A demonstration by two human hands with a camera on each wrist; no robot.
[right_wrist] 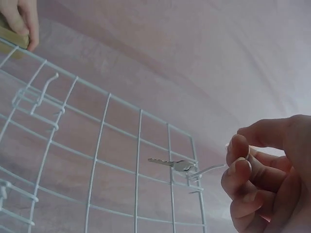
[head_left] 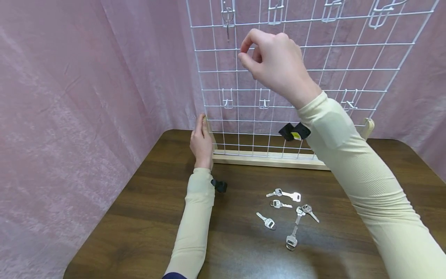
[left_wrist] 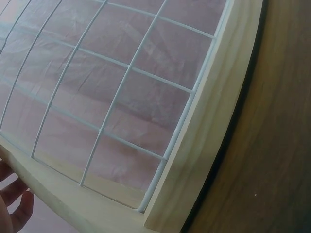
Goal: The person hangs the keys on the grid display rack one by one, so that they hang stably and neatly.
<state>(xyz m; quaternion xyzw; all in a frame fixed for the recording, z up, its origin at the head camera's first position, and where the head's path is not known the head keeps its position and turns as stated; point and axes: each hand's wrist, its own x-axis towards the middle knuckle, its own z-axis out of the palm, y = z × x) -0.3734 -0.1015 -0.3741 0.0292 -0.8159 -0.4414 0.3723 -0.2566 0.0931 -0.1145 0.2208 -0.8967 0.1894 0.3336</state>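
Observation:
My right hand [head_left: 278, 64] is raised before the upper left of a white wire grid [head_left: 273, 122]. Its fingers [right_wrist: 240, 170] are loosely bent, with the thumb near the index finger, and I see nothing between them. Close by, a silver key [head_left: 228, 29] hangs by its ring from the top-left hook [right_wrist: 209, 171], apart from the hand. At the grid's lower left, my left hand [head_left: 202, 143] holds the upright wooden post [head_left: 211, 133] of the stand; in the left wrist view its fingertips [left_wrist: 22, 211] curl at the wood's edge.
Several silver keys [head_left: 269, 223] with small rings lie on the brown wooden table [head_left: 237, 240] before the stand's base [head_left: 271, 161]. More white hooks [head_left: 263, 101] are fixed on the grid in upper and lower rows. A pink curtain [head_left: 87, 97] hangs behind.

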